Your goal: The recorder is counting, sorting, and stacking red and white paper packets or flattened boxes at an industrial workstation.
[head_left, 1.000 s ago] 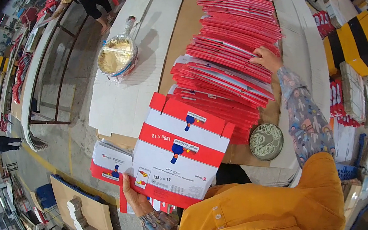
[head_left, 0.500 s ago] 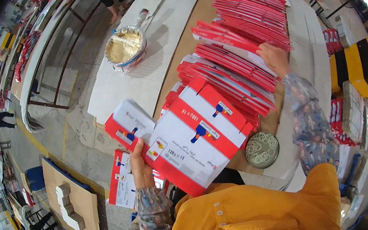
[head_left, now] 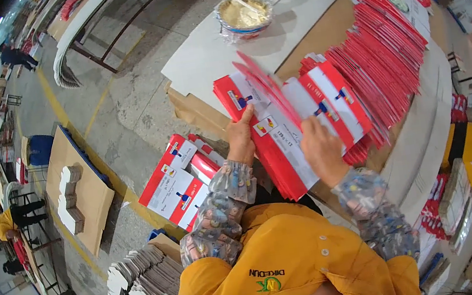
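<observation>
My left hand grips the left edge of a stack of flat red-and-white cartons, its thumb on top. Over that stack, my right hand is closed on a thin batch of flat red cartons, seen nearly edge-on and slightly blurred. How many it holds I cannot tell. Just beyond my right hand, a long overlapping row of red folded cartons leans along the table. To the left, below table height, lie more red-and-white cartons.
A plastic-wrapped bowl of pale paste with a brush stands on the far white board. Stacked grey-white card pieces are at my lower left. A brown cardboard sheet bears white pieces. Other people stand at the far left.
My right hand has come from the carton row to the stack with a batch of cartons. The left hand still holds the stack. The view has shifted, moving the bowl and table rightward.
</observation>
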Tool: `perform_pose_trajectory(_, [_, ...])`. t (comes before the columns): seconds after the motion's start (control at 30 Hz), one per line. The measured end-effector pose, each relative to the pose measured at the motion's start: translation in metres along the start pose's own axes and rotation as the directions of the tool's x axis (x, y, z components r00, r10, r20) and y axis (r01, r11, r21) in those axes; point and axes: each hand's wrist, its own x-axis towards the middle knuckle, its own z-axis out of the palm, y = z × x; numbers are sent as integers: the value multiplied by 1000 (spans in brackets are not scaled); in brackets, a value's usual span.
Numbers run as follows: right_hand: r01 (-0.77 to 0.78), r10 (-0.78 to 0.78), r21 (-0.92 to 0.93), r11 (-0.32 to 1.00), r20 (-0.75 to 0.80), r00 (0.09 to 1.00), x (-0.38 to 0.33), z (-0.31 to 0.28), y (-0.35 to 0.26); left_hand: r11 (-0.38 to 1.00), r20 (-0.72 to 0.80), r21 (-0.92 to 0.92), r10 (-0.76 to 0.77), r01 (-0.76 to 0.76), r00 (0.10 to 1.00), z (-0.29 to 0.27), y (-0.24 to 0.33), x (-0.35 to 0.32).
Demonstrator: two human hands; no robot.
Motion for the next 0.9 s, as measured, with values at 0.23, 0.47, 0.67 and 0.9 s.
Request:
perform_pose_trajectory(0.23, [59, -105, 186, 981, 247, 963, -15, 45, -54, 990, -133, 46, 140, -135, 981, -22, -13, 28])
perform_pose_trajectory(0.47, [218, -266, 220, 951, 219, 939, -21, 74, -51, 988, 149, 104, 94, -110, 984, -15, 2, 12])
perform_pose_trajectory(0.67, [154, -144, 357, 921, -56, 988, 35, 3, -40, 988, 252, -12, 151, -153, 956, -13, 47, -45])
perform_pose_trajectory(0.9, [14, 18, 327, 945, -95, 995, 68, -46, -63, 942, 550, 86, 226, -324, 804, -6, 111, -100])
